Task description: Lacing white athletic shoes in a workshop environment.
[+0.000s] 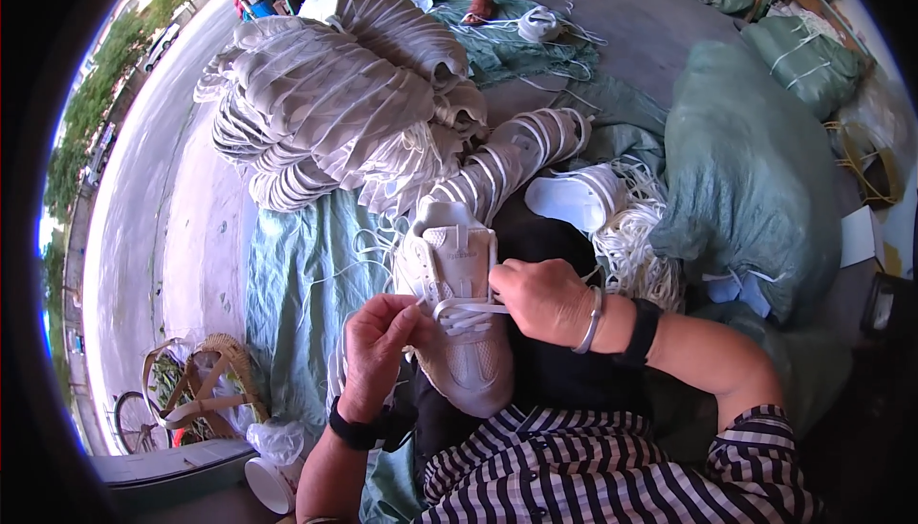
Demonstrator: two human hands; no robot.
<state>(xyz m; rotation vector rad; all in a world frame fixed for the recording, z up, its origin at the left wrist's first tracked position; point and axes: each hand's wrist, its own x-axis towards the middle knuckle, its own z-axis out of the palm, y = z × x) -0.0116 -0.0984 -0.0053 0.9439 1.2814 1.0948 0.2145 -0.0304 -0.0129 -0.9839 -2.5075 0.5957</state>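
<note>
A white shoe upper (466,371) rests on my lap with its toe toward me and its tongue pointing away. Across its lower eyelets runs a flat white shoelace (469,309). On the left edge, my left hand (378,344) is closed, thumb and forefinger pinching the lace beside the eyelets. My right hand (545,299) is closed in a pinch at the upper's right edge, where the lace leads into its fingers. The fingertips of the right hand are partly hidden. The eyelets above the crossed lace look unlaced.
Beyond the upper lies a big pile of bundled white uppers (335,103). Loose white laces (636,247) lie to the right, by a bulging green sack (751,180). A green tarp (296,285), a woven basket (215,381) and a white bucket (273,486) are at left. Other people sit at the back.
</note>
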